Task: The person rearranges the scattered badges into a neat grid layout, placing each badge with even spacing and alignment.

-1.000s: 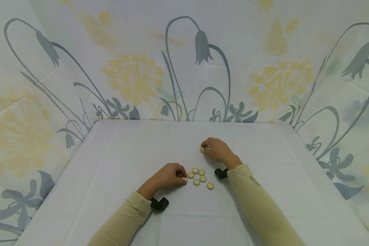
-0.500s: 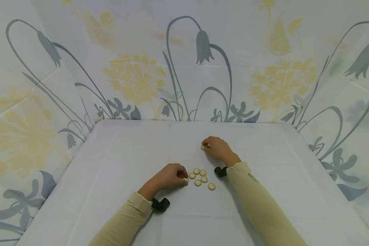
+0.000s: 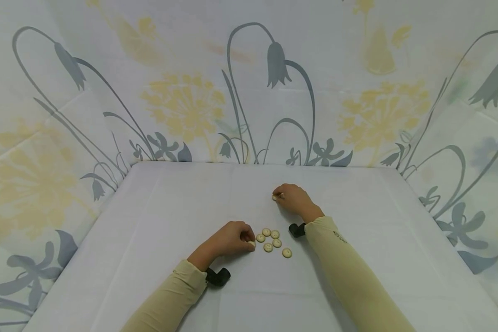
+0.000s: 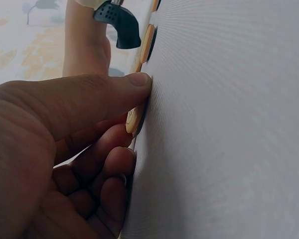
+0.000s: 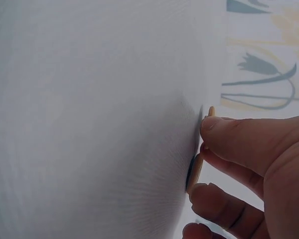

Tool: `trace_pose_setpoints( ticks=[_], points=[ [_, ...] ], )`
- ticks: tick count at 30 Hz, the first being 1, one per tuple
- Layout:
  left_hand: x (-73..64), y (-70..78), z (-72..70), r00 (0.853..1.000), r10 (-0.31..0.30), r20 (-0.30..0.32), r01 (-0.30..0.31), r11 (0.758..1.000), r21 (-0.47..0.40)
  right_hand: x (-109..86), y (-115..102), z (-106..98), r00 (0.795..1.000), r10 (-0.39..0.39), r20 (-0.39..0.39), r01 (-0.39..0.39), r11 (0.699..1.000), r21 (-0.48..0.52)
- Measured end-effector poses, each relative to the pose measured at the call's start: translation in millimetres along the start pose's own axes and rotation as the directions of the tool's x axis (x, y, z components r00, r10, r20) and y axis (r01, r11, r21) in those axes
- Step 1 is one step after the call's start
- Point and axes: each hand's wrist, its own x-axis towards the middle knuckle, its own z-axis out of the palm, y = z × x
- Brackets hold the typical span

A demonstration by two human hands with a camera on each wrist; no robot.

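Near the middle of the table, my left hand [image 3: 234,239] pinches a cream round button [image 3: 252,243] at the table surface. In the left wrist view, the thumb partly covers this button [image 4: 134,119]. Farther back, my right hand [image 3: 293,199] pinches another button [image 3: 275,198] low over the cloth. In the right wrist view its edge [image 5: 212,111] shows past the thumb, and a second button [image 5: 197,172] lies between thumb and curled fingers. Several loose buttons [image 3: 268,247] lie flat just right of my left hand, one of them [image 3: 287,252] set apart nearer me.
A white cloth covers the table [image 3: 182,198]. Flower-printed curtains [image 3: 191,106] rise at the back and both sides. Black wrist-worn pieces [image 3: 218,277] sit under both forearms, the right one [image 3: 297,230] close to the loose buttons.
My right hand has moved slightly farther back with its button. The left hand has kept its pinch, and the loose buttons lie as before; the whole view has shifted a little.
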Motion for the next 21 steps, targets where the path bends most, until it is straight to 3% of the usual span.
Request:
trace_pose_setpoints(
  ticks=[21],
  points=[
    [1.4, -4.4, 2.0, 1.0, 0.014, -0.002, -0.014, 1.0, 0.022, 7.5, 2.5, 1.6, 1.0, 0.016, 0.023, -0.016, 1.0, 0.006]
  ],
)
